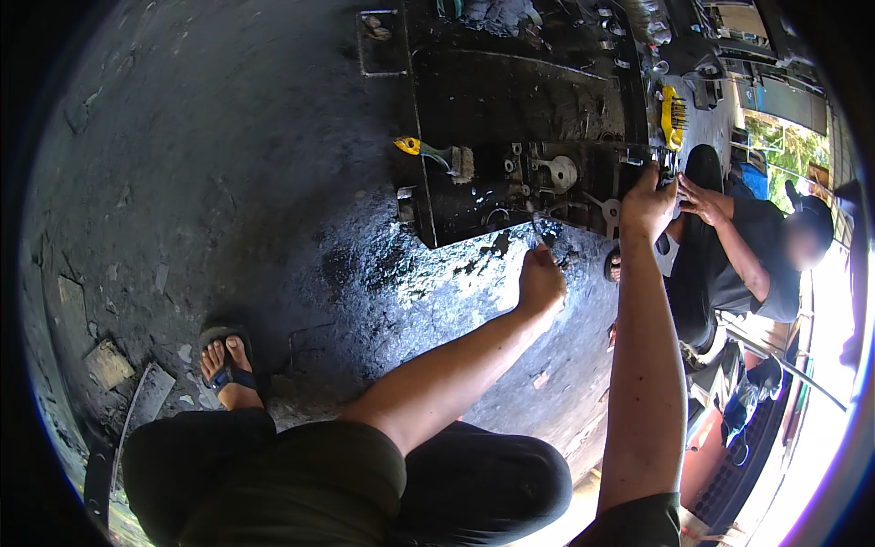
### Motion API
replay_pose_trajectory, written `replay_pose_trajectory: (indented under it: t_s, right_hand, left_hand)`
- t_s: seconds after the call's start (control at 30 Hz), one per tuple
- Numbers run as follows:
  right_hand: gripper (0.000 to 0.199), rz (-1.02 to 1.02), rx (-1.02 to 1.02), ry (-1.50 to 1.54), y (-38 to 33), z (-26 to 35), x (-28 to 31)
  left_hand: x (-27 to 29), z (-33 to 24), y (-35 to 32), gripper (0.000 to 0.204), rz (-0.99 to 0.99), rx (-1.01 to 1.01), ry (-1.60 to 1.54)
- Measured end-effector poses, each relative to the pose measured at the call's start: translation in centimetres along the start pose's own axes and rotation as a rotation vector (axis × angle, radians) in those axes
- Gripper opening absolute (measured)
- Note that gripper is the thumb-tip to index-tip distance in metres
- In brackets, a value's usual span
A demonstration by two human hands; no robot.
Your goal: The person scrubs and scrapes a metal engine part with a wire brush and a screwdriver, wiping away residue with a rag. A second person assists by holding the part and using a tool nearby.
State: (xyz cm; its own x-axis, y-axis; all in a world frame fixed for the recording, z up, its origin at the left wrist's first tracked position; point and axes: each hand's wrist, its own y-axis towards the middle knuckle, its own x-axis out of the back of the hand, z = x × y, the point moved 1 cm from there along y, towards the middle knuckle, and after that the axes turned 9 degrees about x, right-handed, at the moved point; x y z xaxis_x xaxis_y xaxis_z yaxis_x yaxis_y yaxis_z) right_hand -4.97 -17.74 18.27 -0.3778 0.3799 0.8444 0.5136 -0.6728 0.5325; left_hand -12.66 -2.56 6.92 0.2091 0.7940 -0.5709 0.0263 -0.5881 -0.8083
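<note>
My left hand (544, 284) is closed in a fist at the near edge of a black oily metal tray (474, 223). A thin, light-coloured end pokes out beyond its fingers toward the tray; the rest is hidden. My right hand (649, 208) reaches to the tray's right end, fingers bent round a small metal part (668, 162) whose kind I cannot make out. Close beside it is a co-worker's hand (700, 201). Between my hands and the far side lie a round metal part (561, 173), a three-armed metal part (609, 214) and several small rings.
A paint brush (437, 157) with a yellow-tipped handle lies on the tray. A yellow wire brush (673, 118) is at its right edge. The co-worker (756, 246) crouches on the right. Wet, dark floor (392, 264) surrounds the tray; metal scraps (109, 365) lie at left.
</note>
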Motion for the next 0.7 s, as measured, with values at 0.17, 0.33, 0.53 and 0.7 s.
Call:
replay_pose_trajectory:
  t_s: [0.17,0.33,0.53,0.7]
  right_hand:
    - [0.069,0.007,0.045,0.013,0.1,0.1,0.2]
    - [0.066,0.054,0.003,0.035,0.1,0.6,0.8]
    - [0.066,0.039,0.076,0.11,0.3,0.7,0.7]
    - [0.056,0.022,0.013,0.045,0.2,0.5,0.7]
  left_hand:
    - [-1.9,-1.0,-1.3,0.032,-0.04,0.161,-0.19]
    - [-2.2,-2.9,-2.6,0.038,-0.041,0.228,-0.31]
    - [-2.2,-3.3,-3.1,0.037,0.092,0.348,-0.407]
    - [-2.1,-2.8,-2.7,0.038,-0.012,0.115,-0.536]
